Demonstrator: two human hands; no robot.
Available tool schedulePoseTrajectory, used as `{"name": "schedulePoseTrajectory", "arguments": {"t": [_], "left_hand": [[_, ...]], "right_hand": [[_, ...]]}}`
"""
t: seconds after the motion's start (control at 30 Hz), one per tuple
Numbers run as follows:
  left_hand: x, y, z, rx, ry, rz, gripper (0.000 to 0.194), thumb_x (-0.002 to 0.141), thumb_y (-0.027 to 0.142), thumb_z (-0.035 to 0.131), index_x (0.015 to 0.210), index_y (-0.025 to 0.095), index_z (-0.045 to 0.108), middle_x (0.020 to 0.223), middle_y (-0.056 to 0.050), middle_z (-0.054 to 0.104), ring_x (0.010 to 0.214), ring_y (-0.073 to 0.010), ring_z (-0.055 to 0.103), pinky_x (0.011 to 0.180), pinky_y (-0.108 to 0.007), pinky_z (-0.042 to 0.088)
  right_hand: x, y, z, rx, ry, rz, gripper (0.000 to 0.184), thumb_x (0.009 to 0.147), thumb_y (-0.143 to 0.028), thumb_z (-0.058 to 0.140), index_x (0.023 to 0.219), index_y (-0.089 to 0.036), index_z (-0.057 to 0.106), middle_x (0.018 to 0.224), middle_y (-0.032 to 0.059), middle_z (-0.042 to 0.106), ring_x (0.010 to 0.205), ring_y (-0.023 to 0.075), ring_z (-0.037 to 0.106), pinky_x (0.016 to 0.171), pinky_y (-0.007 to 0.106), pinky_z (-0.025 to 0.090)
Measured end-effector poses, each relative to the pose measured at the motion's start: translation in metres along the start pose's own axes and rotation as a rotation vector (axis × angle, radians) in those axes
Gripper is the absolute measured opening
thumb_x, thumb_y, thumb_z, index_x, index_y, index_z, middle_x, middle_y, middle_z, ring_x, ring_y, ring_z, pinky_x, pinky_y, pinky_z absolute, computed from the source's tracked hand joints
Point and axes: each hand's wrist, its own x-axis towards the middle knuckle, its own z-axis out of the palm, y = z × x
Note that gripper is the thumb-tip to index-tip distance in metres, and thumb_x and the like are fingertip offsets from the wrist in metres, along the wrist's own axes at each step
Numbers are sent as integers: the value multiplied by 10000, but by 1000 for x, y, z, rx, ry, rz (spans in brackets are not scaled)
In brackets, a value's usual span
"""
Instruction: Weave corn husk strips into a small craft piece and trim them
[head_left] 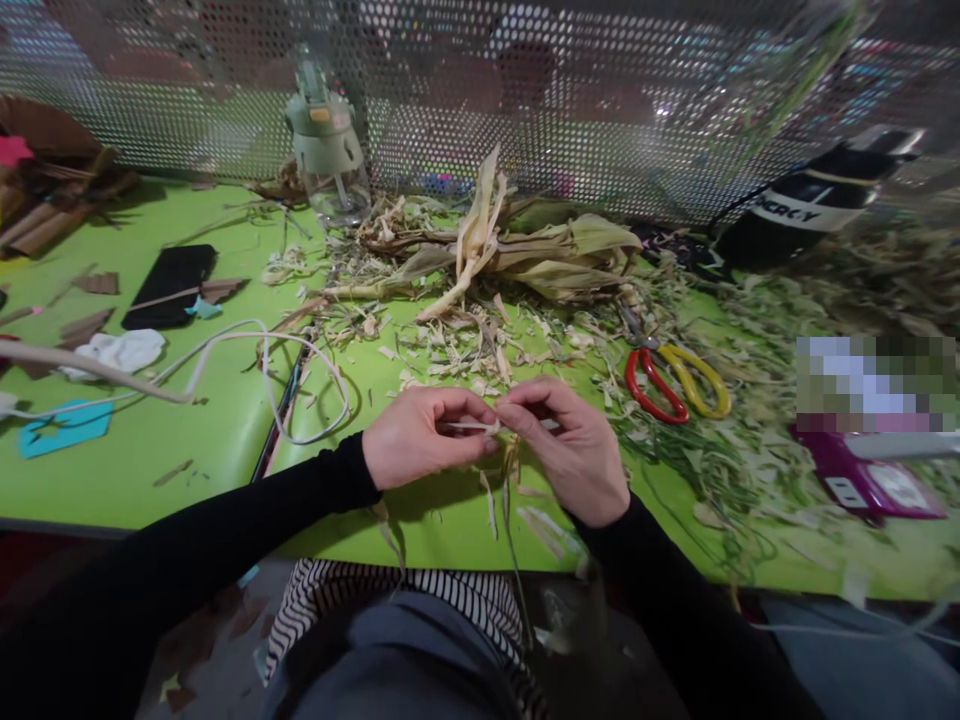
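Note:
Close together over the front of the green table, my left hand (431,432) and my right hand (566,440) both pinch a thin pale strip (469,427), which looks like husk or plant fibre. Their fingertips nearly meet at its middle. Below the fingers hangs a yellowish strand (511,460) that runs down past the table edge; how it joins the strip I cannot tell. Beyond the hands lies a heap of dry corn husks (555,255), with a pale husk piece (476,240) on top. Scissors with red and yellow handles (679,382) rest right of my right hand.
On the green table (217,440) a white cable (300,440) loops beside my left forearm. A black phone (171,285), crumpled tissue (120,352) and blue tag (66,428) lie left. A clear bottle (330,160) and black bottle (810,205) stand behind. Shredded scraps (735,470) cover the right.

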Motion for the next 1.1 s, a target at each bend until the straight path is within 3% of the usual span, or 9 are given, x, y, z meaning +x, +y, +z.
{"name": "schedulePoseTrajectory", "arguments": {"t": [0.2,0.3,0.47,0.63,0.93,1.1], "left_hand": [[1,-1,-1,63,2,48,175,731,221,679,870,135,615,747,-8,658,653,-75,592,681,-213,474],[3,1,-2,-51,56,63,172,804,245,611,941,142,595,771,-25,677,702,-96,627,742,-251,496],[5,1,-3,-188,67,36,212,825,232,602,1016,152,554,695,5,651,665,-89,629,728,-246,497],[4,0,-4,-154,18,61,183,805,276,642,884,152,533,689,9,647,591,-63,586,634,-202,472],[3,3,-1,-253,12,39,148,851,243,586,823,156,470,678,-15,687,622,-102,650,679,-257,509],[2,4,-2,-209,45,67,158,830,251,614,838,152,491,649,1,672,601,-92,635,658,-239,496]], "right_hand": [[2,-2,-2,42,-31,103,137,857,-336,598,864,-202,623,785,1,632,643,111,574,585,238,486],[5,-6,-3,54,-9,165,218,881,-380,559,994,-196,585,853,19,631,643,109,579,550,233,484],[6,-4,-3,58,-66,143,162,861,-340,598,937,-201,566,820,5,642,671,119,624,581,239,509],[4,2,0,60,-28,74,120,826,-289,641,890,-207,582,806,-9,633,649,107,606,600,239,515],[1,-4,1,101,82,103,123,822,-289,629,877,-212,549,807,5,616,636,119,603,570,252,522],[3,-1,-2,115,-38,150,228,827,-350,628,979,-208,535,829,13,616,694,137,616,621,273,527]]}}
